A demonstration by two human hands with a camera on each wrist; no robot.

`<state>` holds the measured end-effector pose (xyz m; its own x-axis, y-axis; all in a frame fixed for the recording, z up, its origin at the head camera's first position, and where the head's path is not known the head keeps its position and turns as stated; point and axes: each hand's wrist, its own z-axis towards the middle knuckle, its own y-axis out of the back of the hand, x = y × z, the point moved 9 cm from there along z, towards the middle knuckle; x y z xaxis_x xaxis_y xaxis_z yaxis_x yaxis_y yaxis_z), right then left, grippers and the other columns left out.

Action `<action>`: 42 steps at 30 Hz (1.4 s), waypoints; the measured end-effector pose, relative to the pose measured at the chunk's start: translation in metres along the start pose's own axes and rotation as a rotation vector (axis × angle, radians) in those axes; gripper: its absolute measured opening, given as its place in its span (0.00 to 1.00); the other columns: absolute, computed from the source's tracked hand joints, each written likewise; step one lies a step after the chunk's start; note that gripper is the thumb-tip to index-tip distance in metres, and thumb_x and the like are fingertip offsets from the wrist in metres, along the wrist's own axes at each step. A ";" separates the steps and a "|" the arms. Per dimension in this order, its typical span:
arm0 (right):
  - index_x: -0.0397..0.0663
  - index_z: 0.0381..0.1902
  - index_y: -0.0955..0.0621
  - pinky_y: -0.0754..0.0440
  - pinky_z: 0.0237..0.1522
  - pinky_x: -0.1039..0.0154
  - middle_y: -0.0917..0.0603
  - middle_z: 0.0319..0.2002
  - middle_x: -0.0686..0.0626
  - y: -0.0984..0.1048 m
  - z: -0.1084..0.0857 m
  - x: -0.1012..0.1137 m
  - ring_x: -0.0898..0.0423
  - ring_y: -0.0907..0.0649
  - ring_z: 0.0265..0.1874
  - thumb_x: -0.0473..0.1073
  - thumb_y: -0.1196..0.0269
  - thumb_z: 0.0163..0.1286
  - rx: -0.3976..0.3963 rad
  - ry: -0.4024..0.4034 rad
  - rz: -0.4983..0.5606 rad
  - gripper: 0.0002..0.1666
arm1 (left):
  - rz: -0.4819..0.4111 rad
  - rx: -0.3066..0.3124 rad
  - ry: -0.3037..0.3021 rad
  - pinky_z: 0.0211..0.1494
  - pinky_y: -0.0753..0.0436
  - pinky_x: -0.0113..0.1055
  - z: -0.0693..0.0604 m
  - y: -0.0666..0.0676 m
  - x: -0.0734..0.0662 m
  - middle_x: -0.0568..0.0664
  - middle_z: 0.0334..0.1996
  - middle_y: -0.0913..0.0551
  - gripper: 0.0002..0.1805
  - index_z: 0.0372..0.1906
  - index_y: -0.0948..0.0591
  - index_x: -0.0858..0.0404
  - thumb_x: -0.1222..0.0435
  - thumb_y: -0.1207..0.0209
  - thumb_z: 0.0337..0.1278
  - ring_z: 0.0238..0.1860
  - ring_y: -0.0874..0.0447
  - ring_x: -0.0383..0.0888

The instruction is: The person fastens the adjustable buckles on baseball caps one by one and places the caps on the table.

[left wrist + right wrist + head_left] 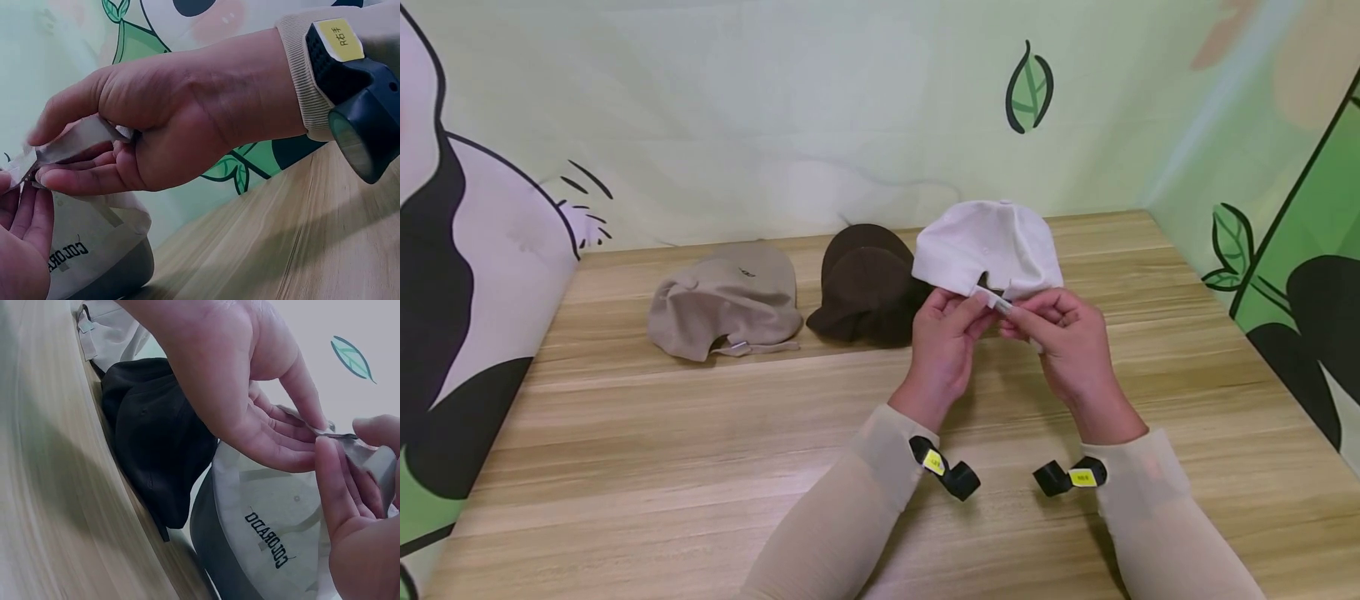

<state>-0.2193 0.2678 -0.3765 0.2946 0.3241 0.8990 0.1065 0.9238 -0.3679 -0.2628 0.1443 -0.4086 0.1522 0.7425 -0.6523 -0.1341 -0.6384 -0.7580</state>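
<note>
A white cap (988,237) sits at the right of the table, its back opening facing me. Both hands are at its back strap (994,300). My left hand (942,354) pinches the left part of the strap between thumb and fingers. The right hand (1071,346) pinches the other part, and the strap's loose end (78,140) runs along its fingers in the left wrist view. In the right wrist view, dark lettering shows on the cap's pale front (275,506), above a grey brim (215,537). The buckle is mostly hidden by fingertips.
A dark brown cap (868,283) lies just left of the white one. Further left is a beige cap (730,296) with its strap toward me. All rest on a wooden table (700,467), with a printed wall (737,125) behind.
</note>
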 end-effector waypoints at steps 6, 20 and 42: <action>0.42 0.23 0.20 0.14 0.27 0.65 0.14 0.22 0.51 0.006 0.000 0.001 0.58 0.15 0.19 0.25 0.34 0.58 -0.054 -0.003 -0.174 0.11 | 0.011 0.001 0.011 0.39 0.15 0.32 0.000 0.001 0.001 0.47 0.31 0.18 0.09 0.39 0.23 0.62 0.79 0.45 0.61 0.31 0.16 0.38; 0.40 0.24 0.20 0.15 0.23 0.65 0.15 0.21 0.53 0.009 0.002 0.001 0.60 0.17 0.17 0.35 0.29 0.57 -0.054 -0.075 -0.337 0.09 | -0.020 -0.049 0.070 0.37 0.17 0.31 0.002 0.004 0.008 0.48 0.28 0.20 0.10 0.33 0.24 0.61 0.78 0.48 0.63 0.29 0.17 0.38; 0.40 0.34 0.24 0.15 0.22 0.66 0.14 0.22 0.51 0.049 -0.007 0.002 0.59 0.17 0.16 0.29 0.31 0.57 -0.157 -0.084 -0.147 0.11 | -0.023 -0.129 0.153 0.54 0.16 0.47 0.017 0.025 0.003 0.53 0.27 0.19 0.10 0.28 0.28 0.62 0.68 0.48 0.69 0.31 0.15 0.45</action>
<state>-0.2072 0.3123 -0.3948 0.1858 0.2106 0.9597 0.2906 0.9213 -0.2585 -0.2820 0.1343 -0.4296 0.3024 0.7241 -0.6199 -0.0036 -0.6494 -0.7604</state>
